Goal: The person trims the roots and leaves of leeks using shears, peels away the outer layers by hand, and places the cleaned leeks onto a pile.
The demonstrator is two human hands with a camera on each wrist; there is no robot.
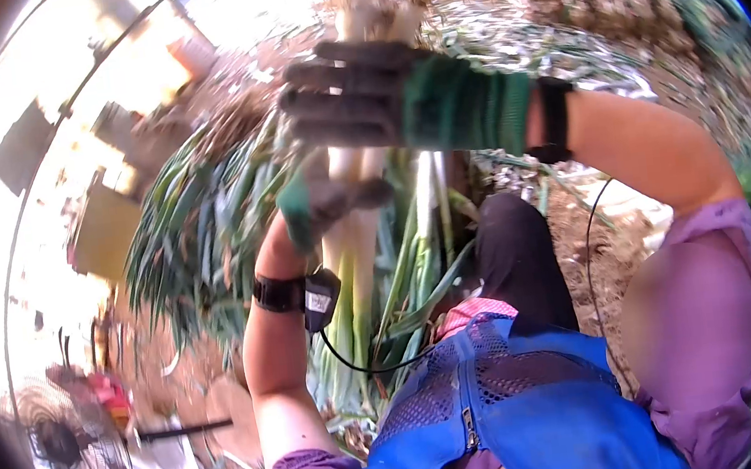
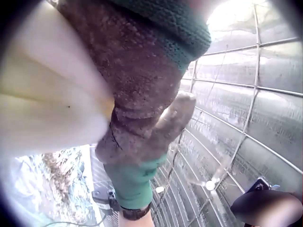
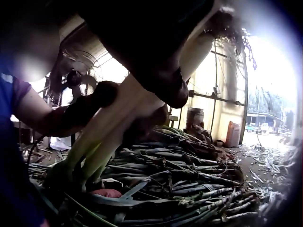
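A few large green onions (image 1: 357,247) stand between the hands, thick white shafts with roots at the top and green leaves running down. My left hand (image 1: 335,197), in a soiled grey glove with a green cuff, grips the shafts partway up, its thumb across the front. Above it, my gloved right hand (image 1: 347,95) holds the same shafts near the roots, fingers laid across them and blurred. In the right wrist view the right thumb (image 3: 174,92) lies along the pale shafts (image 3: 125,106). The left wrist view shows the white shafts (image 2: 52,90) close beside the left glove (image 2: 137,80).
Heaped green onions (image 1: 201,225) lie to the left with their leaves hanging down, and more rows (image 1: 635,6) are at the far right. A fan (image 1: 54,442) stands at lower left. Thin cables run from the wrist bands. A bent knee (image 1: 524,255) is close by.
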